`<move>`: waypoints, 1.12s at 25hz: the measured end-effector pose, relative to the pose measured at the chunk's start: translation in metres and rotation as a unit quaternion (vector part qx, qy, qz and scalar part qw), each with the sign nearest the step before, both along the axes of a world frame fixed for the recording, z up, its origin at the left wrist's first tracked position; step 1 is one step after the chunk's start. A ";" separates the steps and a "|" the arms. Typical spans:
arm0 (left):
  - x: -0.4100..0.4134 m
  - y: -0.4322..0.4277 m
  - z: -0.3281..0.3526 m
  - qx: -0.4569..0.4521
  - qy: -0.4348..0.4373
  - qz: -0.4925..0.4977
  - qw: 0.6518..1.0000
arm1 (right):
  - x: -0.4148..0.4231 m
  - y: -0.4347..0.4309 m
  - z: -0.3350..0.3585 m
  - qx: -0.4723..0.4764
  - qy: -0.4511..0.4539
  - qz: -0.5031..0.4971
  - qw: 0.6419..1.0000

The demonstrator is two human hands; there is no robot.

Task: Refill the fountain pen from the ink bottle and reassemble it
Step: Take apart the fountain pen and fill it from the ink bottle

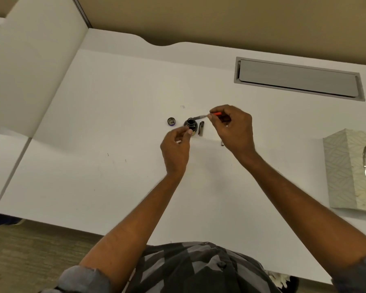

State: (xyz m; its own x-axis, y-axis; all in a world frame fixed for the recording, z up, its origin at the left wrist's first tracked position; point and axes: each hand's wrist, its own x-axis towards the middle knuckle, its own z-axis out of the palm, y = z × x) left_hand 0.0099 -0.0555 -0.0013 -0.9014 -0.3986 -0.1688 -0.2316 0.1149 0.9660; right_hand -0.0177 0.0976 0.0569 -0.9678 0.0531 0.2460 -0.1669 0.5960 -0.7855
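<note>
Nearest, a checked shirt [199, 269] and two bare forearms reach over the white counter [114, 123]. The ink bottle [190, 123] stands open, its cap [171, 121] just beside it. The left hand [175, 146] pinches the bottle's side; the right hand [232, 127] has its grip closed on the pen's converter section [201, 116], tip aimed at the mouth. Barrel [201, 128] and another small part [222, 143] lie loose: filling seems underway, reassembly remains.
</note>
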 end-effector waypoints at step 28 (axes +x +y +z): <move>-0.062 -0.015 -0.025 -0.181 0.166 -0.163 0.956 | -0.044 -0.029 0.028 0.289 -0.089 0.081 0.950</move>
State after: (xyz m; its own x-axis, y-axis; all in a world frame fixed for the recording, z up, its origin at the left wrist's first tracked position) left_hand -0.0517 -0.0702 -0.0261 -0.9675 -0.0659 0.2442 0.1860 0.4693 0.8632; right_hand -0.0619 0.0691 0.0853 -0.9808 -0.1940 0.0202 -0.1882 0.9142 -0.3590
